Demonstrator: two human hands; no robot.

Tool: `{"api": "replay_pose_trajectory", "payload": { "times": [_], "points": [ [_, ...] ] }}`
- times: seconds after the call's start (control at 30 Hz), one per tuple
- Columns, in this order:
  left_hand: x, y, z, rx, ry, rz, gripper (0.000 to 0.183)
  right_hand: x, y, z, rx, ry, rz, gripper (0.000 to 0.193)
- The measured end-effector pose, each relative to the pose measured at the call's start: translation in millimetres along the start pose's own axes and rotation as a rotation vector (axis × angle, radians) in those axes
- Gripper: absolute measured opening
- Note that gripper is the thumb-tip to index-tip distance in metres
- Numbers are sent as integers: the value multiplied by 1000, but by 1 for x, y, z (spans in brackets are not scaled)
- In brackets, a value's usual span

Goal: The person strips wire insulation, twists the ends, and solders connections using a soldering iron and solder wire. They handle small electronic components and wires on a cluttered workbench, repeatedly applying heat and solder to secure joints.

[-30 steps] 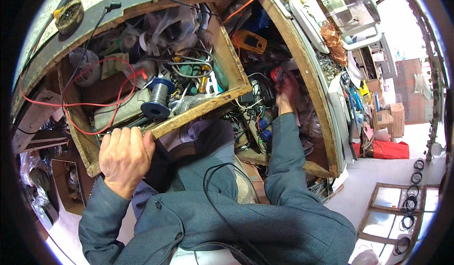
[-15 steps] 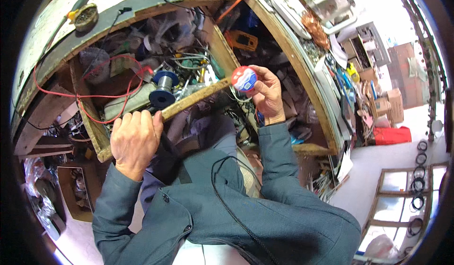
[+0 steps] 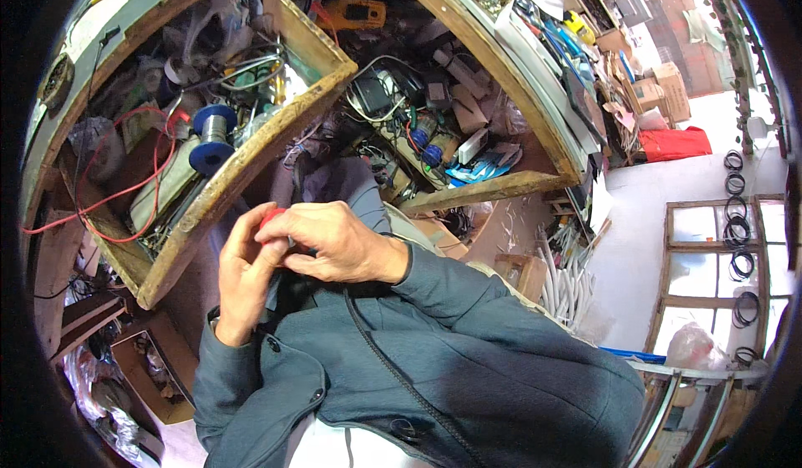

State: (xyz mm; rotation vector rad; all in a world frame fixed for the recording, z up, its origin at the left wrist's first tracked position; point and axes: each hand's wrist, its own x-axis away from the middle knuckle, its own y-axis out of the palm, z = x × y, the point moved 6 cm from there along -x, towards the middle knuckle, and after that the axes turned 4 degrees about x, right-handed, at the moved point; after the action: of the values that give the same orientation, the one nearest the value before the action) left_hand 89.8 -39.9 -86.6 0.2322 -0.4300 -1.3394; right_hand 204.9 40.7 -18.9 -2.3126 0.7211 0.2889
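In front of my chest, my two hands meet around a small round red container (image 3: 272, 216); only a bit of its red edge shows between the fingers. My left hand (image 3: 242, 272) is upright, its fingers bent against the container. From the right, my right hand (image 3: 342, 241) closes over it with thumb and fingers, hiding most of it. Just beyond the hands runs the wooden front edge of an open drawer (image 3: 242, 167). Inside the drawer lies a blue spool of silvery wire (image 3: 212, 140), beside looping red wire (image 3: 125, 192).
A second wooden compartment (image 3: 493, 191) on the right holds cables, small black boxes and blue packets. A yellow multimeter (image 3: 355, 13) lies at its far end. Low on the left stands a cardboard box (image 3: 154, 368). Paper and tools crowd the bench at the right.
My left hand has left the drawer's front edge. My right hand has brought the round container left and closer to my body, where both hands now hold it. The view has shifted.
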Motion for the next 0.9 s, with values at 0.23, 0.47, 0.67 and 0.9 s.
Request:
{"api": "replay_pose_trajectory", "payload": {
  "times": [0.23, 0.47, 0.67, 0.9],
  "points": [
    [6, -17, -6, -9, -22, 89, 43, -7, -12, 1, 253, 3, 247, 33],
    [7, -14, 15, -776, 320, 257, 21, 2, 34, 31, 224, 255, 26, 17],
    [8, -17, -4, -884, 353, 243, 12, 6, 48, 36, 439, 348, -79, 22],
    [6, -18, -6, -817, 328, 326, 23, -13, 41, 15, 587, 166, -88, 19]
  ]
}}
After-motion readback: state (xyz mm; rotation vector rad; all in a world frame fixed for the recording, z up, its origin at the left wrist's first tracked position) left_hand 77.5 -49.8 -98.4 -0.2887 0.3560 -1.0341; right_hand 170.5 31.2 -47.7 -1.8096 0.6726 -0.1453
